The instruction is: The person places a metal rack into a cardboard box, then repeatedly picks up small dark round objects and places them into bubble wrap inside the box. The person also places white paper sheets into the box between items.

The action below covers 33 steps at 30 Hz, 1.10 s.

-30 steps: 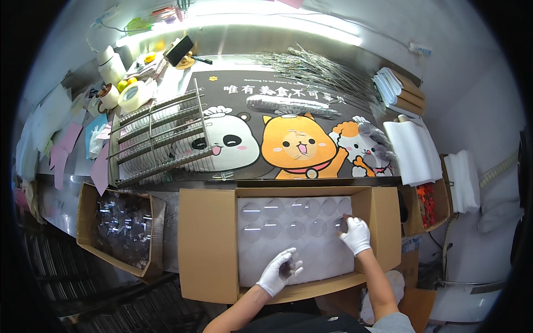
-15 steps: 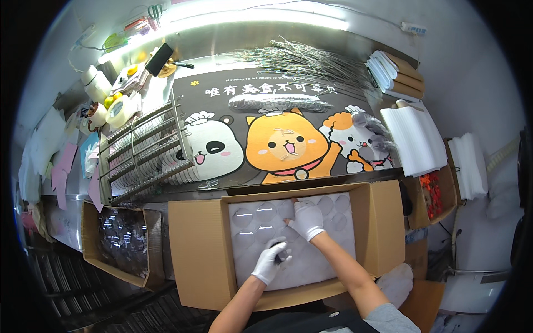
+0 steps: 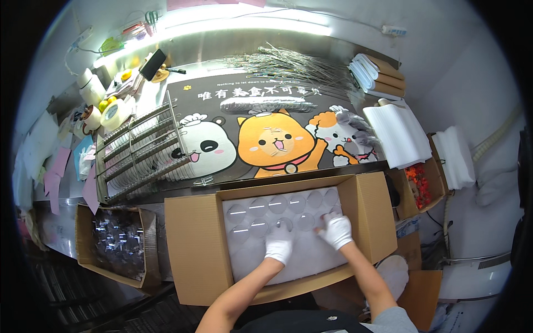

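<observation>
Rows of clear round discs (image 3: 259, 207) lie on a white foam sheet (image 3: 311, 256) inside an open cardboard box (image 3: 195, 244). My left hand (image 3: 279, 244), in a white glove, reaches down to the nearer row, its fingertips closed at the edge of one clear disc there. Its palm side is hidden. My right hand (image 3: 336, 230), gloved too, is at the right end of that row with thumb and fingers apart. Its fingers rest on the sheet; a disc at their tips is partly covered. Between the hands another clear disc (image 3: 305, 222) lies flat.
A cardboard box of shiny clear pieces (image 3: 117, 244) stands at the left, and a box with red pieces (image 3: 417, 186) at the right. Behind are a wire rack (image 3: 139, 152), a printed mat (image 3: 222, 175), thin metal rods (image 3: 288, 69) and white foam sheets (image 3: 398, 133).
My left hand has moved forward from above the sheet to the nearer disc row. My right hand has shifted right, uncovering discs. The whole view has shifted slightly.
</observation>
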### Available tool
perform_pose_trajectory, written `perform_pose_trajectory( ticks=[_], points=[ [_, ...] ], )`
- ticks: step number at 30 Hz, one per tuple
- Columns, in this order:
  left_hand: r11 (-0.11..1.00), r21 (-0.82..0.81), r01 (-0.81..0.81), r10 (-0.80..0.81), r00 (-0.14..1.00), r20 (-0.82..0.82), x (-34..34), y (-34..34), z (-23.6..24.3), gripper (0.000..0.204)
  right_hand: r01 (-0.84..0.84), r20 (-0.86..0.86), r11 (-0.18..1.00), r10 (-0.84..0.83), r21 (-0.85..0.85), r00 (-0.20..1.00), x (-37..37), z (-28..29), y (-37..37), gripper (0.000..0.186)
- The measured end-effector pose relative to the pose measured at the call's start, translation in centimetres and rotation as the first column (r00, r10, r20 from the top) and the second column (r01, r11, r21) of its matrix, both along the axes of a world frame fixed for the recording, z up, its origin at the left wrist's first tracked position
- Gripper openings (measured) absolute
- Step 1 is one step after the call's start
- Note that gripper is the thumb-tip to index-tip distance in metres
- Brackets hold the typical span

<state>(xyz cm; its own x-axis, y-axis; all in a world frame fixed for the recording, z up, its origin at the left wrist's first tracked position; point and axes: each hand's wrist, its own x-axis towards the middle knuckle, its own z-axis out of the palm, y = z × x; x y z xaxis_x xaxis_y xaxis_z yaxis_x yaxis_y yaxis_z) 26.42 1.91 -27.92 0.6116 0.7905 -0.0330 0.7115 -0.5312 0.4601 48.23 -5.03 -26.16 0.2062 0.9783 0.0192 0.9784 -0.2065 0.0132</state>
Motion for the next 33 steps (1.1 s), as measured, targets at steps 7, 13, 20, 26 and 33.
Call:
perform_pose_trajectory(
  ticks=[7, 13, 20, 26, 33],
  points=[
    [-0.046, -0.934, 0.355, 0.87, 0.473, 0.137, -6.5, -0.6, 3.3, 0.041, -0.003, -0.07, 0.992, -0.006, -0.128, 0.998, -4.6, 0.3, 1.6, 0.033],
    [0.118, -0.886, 0.449, 0.779, 0.511, 0.363, -8.7, -3.6, 6.2, 0.046, -0.216, -0.947, 0.967, -0.064, -0.137, 0.314, -11.9, 6.2, -2.0, 0.062],
    [-0.062, -0.782, 0.62, 0.93, 0.321, 0.18, -12.1, -5.0, 5.9, 0.048, -0.145, -0.728, 0.989, 0.094, -0.007, 0.679, -16.9, 7.5, -3.6, 0.057],
    [0.623, -0.759, 0.19, 0.091, 0.946, 0.312, -12.7, -5.2, 6.6, 0.035, 0.146, -0.66, 0.982, -0.19, -0.122, 0.727, -13.9, 7.7, -0.1, 0.057],
    [0.635, -0.751, 0.179, -0.124, 0.984, 0.13, -13.2, -6.9, 6.2, 0.043, -0.2, -0.561, 0.98, 0.155, -0.019, 0.813, -17.1, 0.9, -1.0, 0.058]
  ],
)
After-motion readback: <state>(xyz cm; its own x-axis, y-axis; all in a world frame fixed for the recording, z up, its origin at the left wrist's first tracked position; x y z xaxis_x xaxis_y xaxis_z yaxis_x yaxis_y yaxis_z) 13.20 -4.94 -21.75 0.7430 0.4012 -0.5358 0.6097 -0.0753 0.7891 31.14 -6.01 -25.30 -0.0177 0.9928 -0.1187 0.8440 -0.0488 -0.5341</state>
